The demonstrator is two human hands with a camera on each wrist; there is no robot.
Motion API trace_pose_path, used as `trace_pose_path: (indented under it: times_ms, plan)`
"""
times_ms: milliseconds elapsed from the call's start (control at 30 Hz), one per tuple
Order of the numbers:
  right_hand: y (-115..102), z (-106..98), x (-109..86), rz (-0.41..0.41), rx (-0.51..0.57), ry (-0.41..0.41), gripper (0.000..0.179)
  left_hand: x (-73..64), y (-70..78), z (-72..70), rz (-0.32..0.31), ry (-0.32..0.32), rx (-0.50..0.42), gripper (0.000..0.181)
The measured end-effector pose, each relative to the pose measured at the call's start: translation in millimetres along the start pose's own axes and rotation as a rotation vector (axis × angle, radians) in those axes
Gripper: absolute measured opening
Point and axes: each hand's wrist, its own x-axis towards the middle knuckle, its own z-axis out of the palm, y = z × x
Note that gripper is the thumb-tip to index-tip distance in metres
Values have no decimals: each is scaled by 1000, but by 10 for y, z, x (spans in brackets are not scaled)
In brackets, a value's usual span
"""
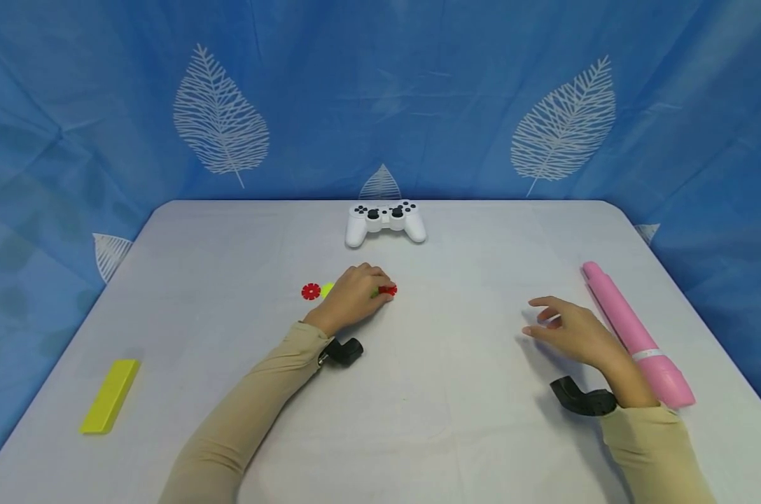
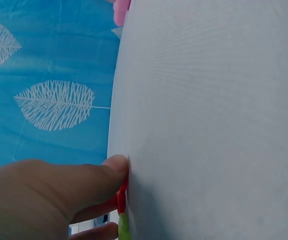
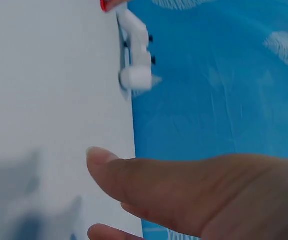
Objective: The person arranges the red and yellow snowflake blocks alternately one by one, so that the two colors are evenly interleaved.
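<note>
Just in front of the table's middle, my left hand point(image 1: 357, 292) pinches a red notched disc point(image 1: 391, 290) between thumb and fingers. A bit of green disc point(image 2: 124, 227) shows against that red one in the left wrist view. On the hand's other side lie a second red notched disc point(image 1: 311, 291) and a yellow disc point(image 1: 327, 289); whatever is under the palm is hidden. Off to the right, my right hand point(image 1: 572, 331) hovers over the table with loosely bent fingers and holds nothing. A pink tapered roll with a white band point(image 1: 632, 318) lies beside it.
A white game controller point(image 1: 385, 221) lies at the table's back edge, beyond the left hand. Toward the front left is a yellow flat bar point(image 1: 110, 396). Blue cloth with white leaves point(image 1: 380, 98) hangs behind the white table point(image 1: 456, 420).
</note>
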Motion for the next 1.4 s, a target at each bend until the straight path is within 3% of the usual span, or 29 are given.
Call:
trace_pose_path:
  times_ms: [233,467,567,867,1400]
  plan:
    - [306,-144,-109,78,-11,-23,63,-4,-13,10,8,-2,-13,21]
    - [500,-133,-140,116,-43,5,62,-13,-7,4,-1,-10,-22,20]
    - [530,-105,-150,120,-44,-8,61,-14,-3,5,-2,-13,-26,20]
    - [558,-29,-191,26,-68,11,55,-21,-5,16,16,1,-24,20]
    - [560,30,-209,65,-35,41,51,-21,-14,0,9,1,-35,21]
